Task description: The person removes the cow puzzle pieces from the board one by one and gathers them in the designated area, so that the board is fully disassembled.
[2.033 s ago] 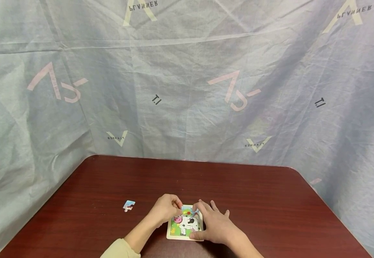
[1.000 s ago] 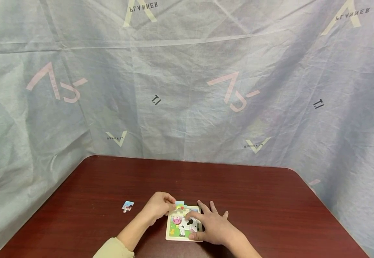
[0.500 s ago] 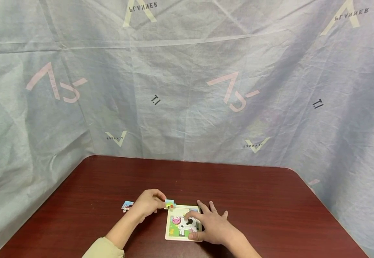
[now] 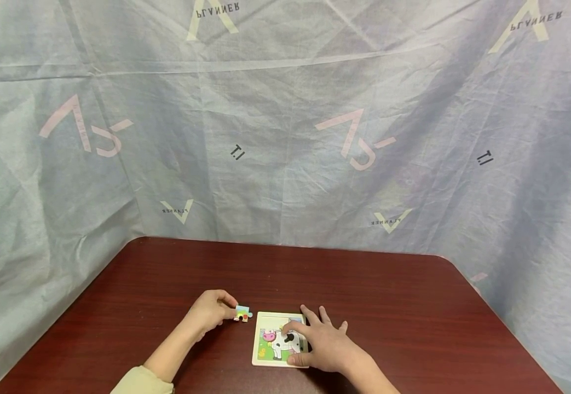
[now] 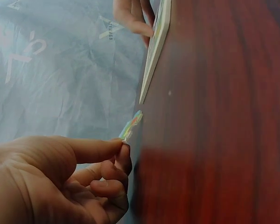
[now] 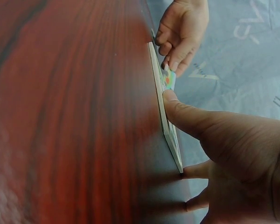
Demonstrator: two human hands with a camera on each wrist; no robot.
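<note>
Low in the centre of the head view, a puzzle piece (image 4: 242,313) pinched beside a cow puzzle board (image 4: 271,323)

Left of the board, the left hand (image 4: 211,312) grips the piece between thumb and fingers, the piece's knob toward the board but apart from it; at lower right of centre, the right hand (image 4: 327,343) is spread and unclenched, thumb on the board's lower right, index finger bent over the cow; the board lies flat on the dark red table (image 4: 413,306), pale backing showing at its upper left; printed grey cloth (image 4: 285,137) fills the upper frame.
</note>
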